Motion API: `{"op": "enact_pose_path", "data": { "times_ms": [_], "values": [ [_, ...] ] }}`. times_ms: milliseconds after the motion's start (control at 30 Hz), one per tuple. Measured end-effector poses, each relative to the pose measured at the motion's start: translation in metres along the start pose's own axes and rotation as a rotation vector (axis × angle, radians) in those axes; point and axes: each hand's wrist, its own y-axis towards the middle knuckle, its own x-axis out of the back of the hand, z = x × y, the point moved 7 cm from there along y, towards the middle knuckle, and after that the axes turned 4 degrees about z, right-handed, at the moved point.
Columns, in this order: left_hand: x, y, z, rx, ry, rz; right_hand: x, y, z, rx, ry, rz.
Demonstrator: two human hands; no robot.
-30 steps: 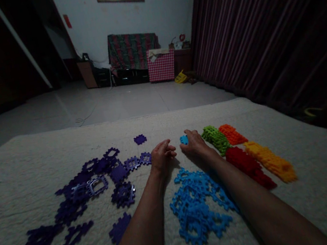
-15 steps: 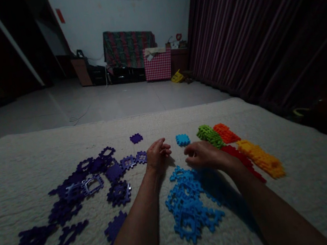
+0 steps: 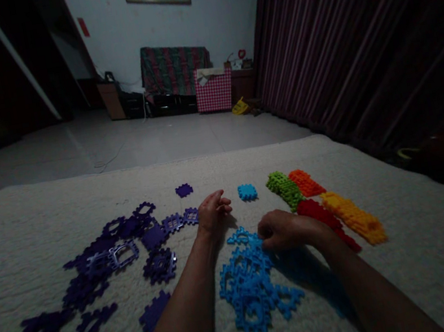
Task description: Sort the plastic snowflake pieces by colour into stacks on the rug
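My left hand [image 3: 214, 212] rests above the pale mat, fingers apart with nothing in them, beside a purple toothed piece [image 3: 191, 215]. At the upper right edge of the blue pile [image 3: 249, 281], my right hand [image 3: 278, 229] has its fingers curled down on the blue pieces; whether it grips one is hidden. Beyond my hands lies a small blue stack [image 3: 248, 192]. Many purple pieces [image 3: 154, 236] are spread on the left. To the right stand rows of green [image 3: 285, 189], orange [image 3: 306, 182], red [image 3: 320, 214] and yellow [image 3: 353, 217] pieces.
A lone purple piece [image 3: 184, 190] lies towards the far side of the mat [image 3: 80, 191]. Past the mat are a tiled floor [image 3: 165, 138], a low cabinet under a striped cloth [image 3: 174, 68] and a checked cloth [image 3: 214, 92]. A dark curtain [image 3: 333, 43] hangs on the right.
My right hand has moved back from near the small blue stack to the blue pile, and some blue pieces there have shifted slightly left. My left hand has hardly moved.
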Motion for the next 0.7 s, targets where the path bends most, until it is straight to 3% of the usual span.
{"op": "enact_pose_path", "data": {
  "times_ms": [167, 233, 300, 433, 700],
  "values": [
    [-0.001, -0.001, -0.001, 0.006, -0.002, 0.001, 0.017, -0.007, -0.003, 0.105, 0.318, -0.091],
    [-0.001, -0.001, -0.001, 0.012, -0.003, 0.002, 0.026, -0.003, -0.01, 0.142, 0.459, -0.216],
    [-0.001, 0.0, -0.001, 0.013, -0.003, 0.004, 0.031, 0.005, -0.024, 0.086, 0.533, -0.392],
    [-0.001, 0.001, 0.0, 0.012, 0.012, 0.0, 0.022, 0.026, -0.052, -0.174, 0.392, -0.582],
    [-0.001, 0.0, 0.001, 0.022, 0.015, -0.005, 0.01, 0.023, -0.05, -0.418, 0.074, -0.587]
  ]
}}
